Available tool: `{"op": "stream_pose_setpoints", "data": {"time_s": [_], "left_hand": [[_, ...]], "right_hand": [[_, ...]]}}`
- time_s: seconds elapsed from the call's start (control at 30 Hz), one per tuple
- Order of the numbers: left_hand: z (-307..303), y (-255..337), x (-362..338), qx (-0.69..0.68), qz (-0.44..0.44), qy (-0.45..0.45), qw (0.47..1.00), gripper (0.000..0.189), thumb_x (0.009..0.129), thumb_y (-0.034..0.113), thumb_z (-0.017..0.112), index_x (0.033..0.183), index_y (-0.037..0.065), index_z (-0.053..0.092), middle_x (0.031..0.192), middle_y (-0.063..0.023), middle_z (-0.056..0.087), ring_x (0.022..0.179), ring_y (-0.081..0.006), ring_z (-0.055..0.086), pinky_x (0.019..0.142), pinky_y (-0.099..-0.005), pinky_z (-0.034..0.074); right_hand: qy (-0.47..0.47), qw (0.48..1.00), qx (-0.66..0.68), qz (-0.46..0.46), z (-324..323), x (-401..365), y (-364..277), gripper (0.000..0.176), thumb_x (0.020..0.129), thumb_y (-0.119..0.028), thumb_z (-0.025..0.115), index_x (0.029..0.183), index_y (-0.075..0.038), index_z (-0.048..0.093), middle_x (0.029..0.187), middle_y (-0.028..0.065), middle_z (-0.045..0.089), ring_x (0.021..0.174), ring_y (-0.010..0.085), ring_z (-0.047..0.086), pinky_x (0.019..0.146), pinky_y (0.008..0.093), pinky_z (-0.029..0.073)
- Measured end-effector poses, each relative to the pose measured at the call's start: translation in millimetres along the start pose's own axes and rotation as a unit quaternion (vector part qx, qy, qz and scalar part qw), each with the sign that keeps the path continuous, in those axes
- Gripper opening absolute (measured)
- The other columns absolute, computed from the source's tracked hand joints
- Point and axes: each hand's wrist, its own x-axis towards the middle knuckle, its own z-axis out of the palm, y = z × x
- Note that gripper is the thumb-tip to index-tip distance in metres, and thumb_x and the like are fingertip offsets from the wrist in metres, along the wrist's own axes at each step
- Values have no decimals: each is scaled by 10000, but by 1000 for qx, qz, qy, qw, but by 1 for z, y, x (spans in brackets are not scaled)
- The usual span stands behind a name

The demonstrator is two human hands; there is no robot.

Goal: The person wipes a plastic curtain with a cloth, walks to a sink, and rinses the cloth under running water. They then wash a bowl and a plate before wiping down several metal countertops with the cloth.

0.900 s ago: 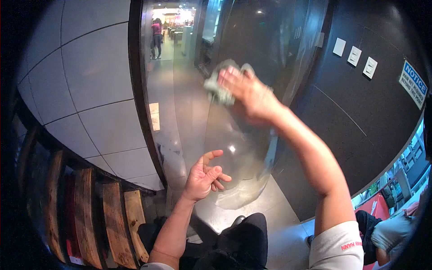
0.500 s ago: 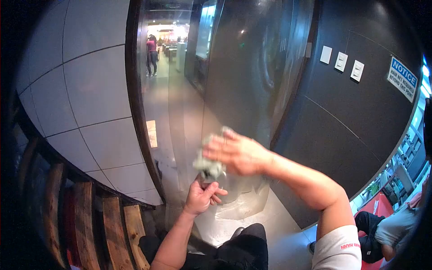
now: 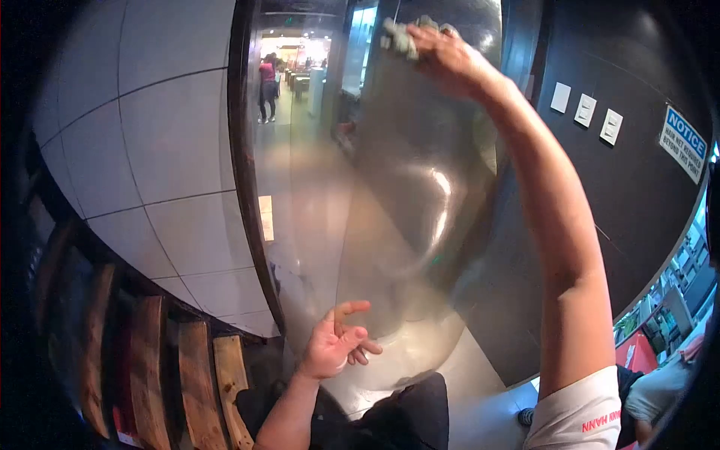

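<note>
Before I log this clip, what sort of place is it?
Probably a restaurant's kitchen entrance: a hair-net notice on the dark wall, a clear plastic sheet, and apparent tables beyond it.

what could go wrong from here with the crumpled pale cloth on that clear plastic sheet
The crumpled pale cloth sticks out past the raised bare right hand, so it might slip and drop. The clear, wavy plastic sheet looks flexible, so it may give under pressure and leave patches unwiped. The bare left hand, held before its lower part, might smudge it on contact.
</note>
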Motion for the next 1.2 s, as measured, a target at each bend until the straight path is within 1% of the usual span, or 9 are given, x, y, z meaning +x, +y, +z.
{"op": "stream_pose_setpoints", "data": {"time_s": [0.17,0.33,0.5,0.6,0.73,0.93,1.0,1.07,1.2], "left_hand": [[2,1,35,25,2,22,999,439,977,240,564,1345,70,395,772,-112,711,498,-89,608,441,-182,425],[-6,-35,62,22,-10,46,999,404,991,220,535,1354,93,409,790,-87,708,533,-58,601,467,-176,432],[-8,-70,61,-24,67,92,993,333,946,32,520,1273,85,482,1029,-95,665,682,-118,663,516,-235,524],[0,-73,47,-44,35,71,996,350,937,-11,520,1272,68,464,1058,-90,652,714,-134,678,521,-237,533],[13,-43,44,11,16,53,998,445,977,202,566,1354,77,366,867,-117,713,572,-94,639,476,-175,461],[18,-41,40,-9,33,39,999,444,977,244,569,1346,90,377,762,-122,709,501,-98,614,436,-169,417],[13,-43,38,3,33,38,999,438,976,243,570,1341,88,384,763,-120,709,503,-98,613,441,-172,420],[7,-45,35,21,36,40,998,432,976,242,572,1336,85,391,763,-116,710,507,-96,610,448,-175,423],[-5,-49,39,58,57,51,995,434,974,245,578,1330,73,400,762,-103,709,519,-81,597,472,-180,431]], "right_hand": [[-39,986,154,-57,48,-68,-83,752,772,-160,612,1477,-154,353,1564,60,281,1446,233,253,1166,523,175],[-112,942,300,-99,21,-155,-206,701,828,-296,623,1456,-106,376,1539,95,320,1452,229,232,1175,509,163],[-88,901,405,-128,-8,-221,-264,829,704,-238,696,1457,-102,377,1534,74,335,1432,241,292,1132,514,246],[-47,922,374,-91,-11,-224,-259,828,672,-197,718,1436,-104,413,1513,87,369,1422,251,314,1118,513,259],[0,957,289,4,3,-182,-216,799,692,-151,688,1438,-95,405,1513,152,351,1418,300,312,1115,526,260],[160,942,129,266,41,-94,-109,728,815,-179,597,1457,-3,303,1503,294,257,1418,366,265,1111,554,258],[272,887,88,362,86,-66,-57,693,908,-264,524,1466,37,245,1422,346,357,1387,406,313,1092,521,308],[261,643,491,526,20,-54,-38,605,965,-379,463,1363,72,397,1202,293,578,1186,396,537,978,467,422],[214,480,723,449,20,-75,6,480,958,-410,508,1012,55,615,892,126,632,798,217,579,751,368,459]]}}
